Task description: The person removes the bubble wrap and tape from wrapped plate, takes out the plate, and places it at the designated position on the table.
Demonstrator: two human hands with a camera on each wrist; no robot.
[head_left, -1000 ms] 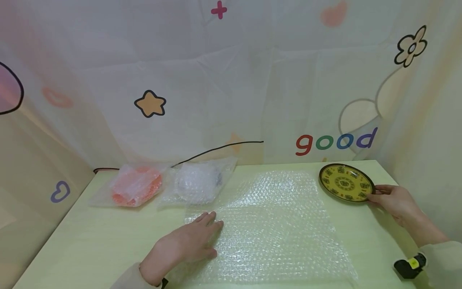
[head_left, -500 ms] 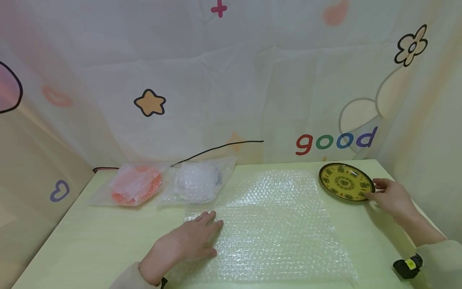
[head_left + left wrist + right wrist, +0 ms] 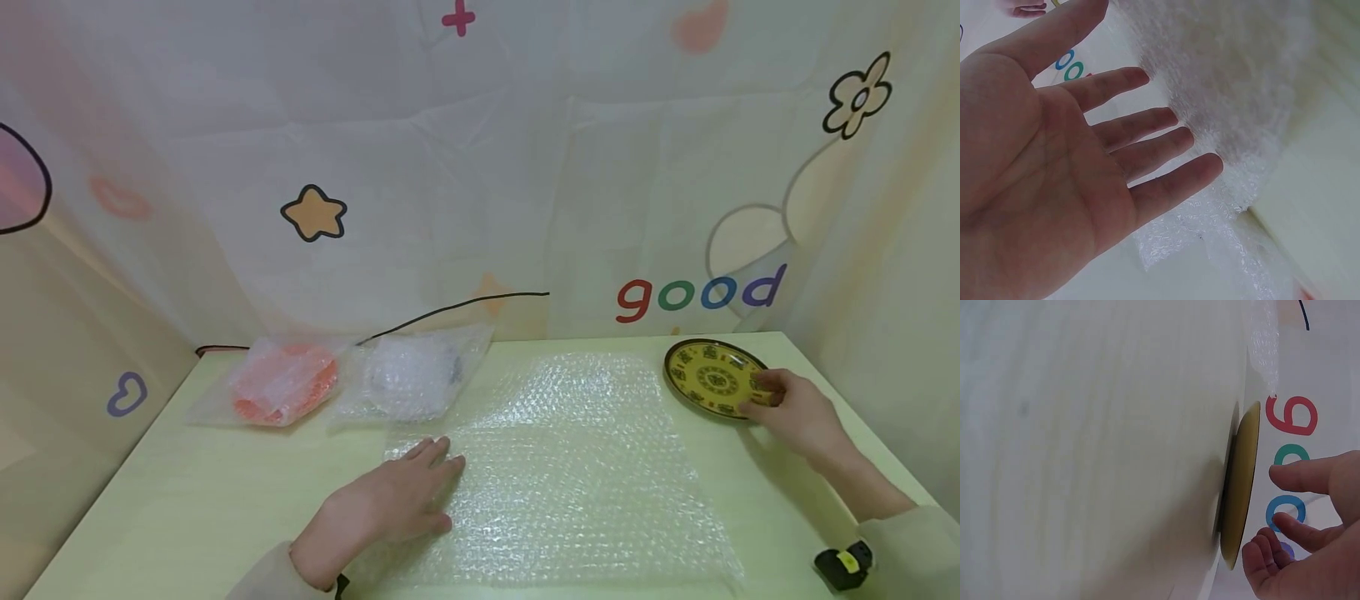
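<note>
Yellow and flat on the worktop point(image 3: 225, 492), the plate point(image 3: 712, 381) sits right of the wrap point(image 3: 585, 483). Over its rim, the right hand point(image 3: 802, 417) has its grip spread, pinching nothing. The left hand point(image 3: 390, 500) lies spread at the wrap's edge, maybe keeping it flat.

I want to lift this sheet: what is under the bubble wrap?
Through the bubble wrap, only the pale table shows, blurred. In the head view, the left hand covers part of the bubble wrap's left edge, hiding what is beneath.
</note>
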